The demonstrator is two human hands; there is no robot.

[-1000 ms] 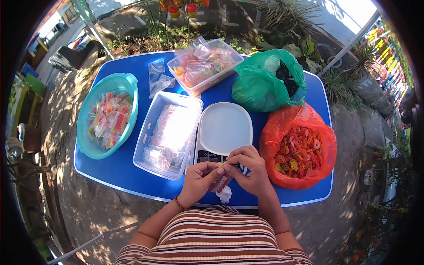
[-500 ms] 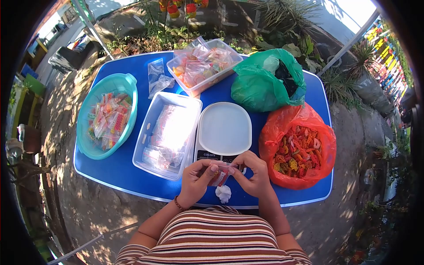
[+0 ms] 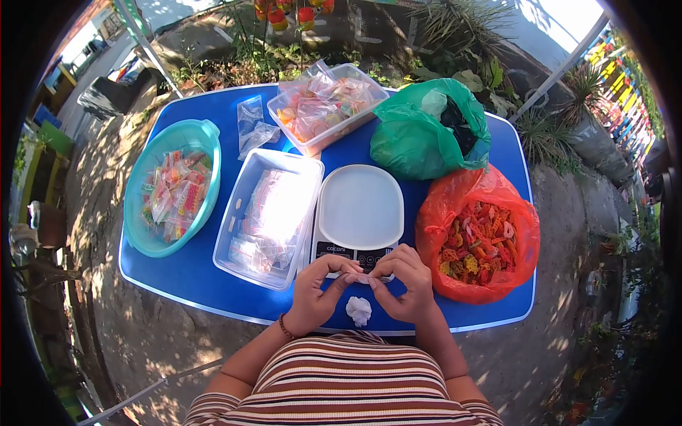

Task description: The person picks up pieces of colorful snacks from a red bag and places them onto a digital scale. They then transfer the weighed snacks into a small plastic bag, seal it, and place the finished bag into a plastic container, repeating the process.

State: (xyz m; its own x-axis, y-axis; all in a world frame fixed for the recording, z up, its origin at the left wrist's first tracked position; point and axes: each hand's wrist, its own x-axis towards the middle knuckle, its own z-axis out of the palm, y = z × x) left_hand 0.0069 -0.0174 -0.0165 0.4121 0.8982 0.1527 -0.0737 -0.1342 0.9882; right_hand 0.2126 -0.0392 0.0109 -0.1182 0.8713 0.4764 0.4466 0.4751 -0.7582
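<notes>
My left hand (image 3: 319, 290) and my right hand (image 3: 405, 285) pinch a small clear plastic bag (image 3: 361, 277) between their fingertips. The bag is seen nearly edge-on, so its contents are mostly hidden. Just beyond the hands stands a kitchen scale (image 3: 355, 252) with a white square lid or tray (image 3: 361, 206) on it. A crumpled white tissue (image 3: 359, 310) lies below the fingers. Left of the scale, a white tub (image 3: 229, 264) holds small plastic packets. A red bag (image 3: 522, 245) of red, orange and yellow snack pieces stands to the right.
A turquoise basket (image 3: 132, 206) of filled packets is at the left of the blue table (image 3: 192, 284). Behind are empty clear bags (image 3: 253, 128), a tub (image 3: 334, 135) of packets and a green plastic bag (image 3: 405, 142). Metal poles stand beyond the table.
The small bag has tipped from facing the camera to nearly edge-on, and its red contents no longer show. Both hands still hold it, with the fingertips slightly closer together.
</notes>
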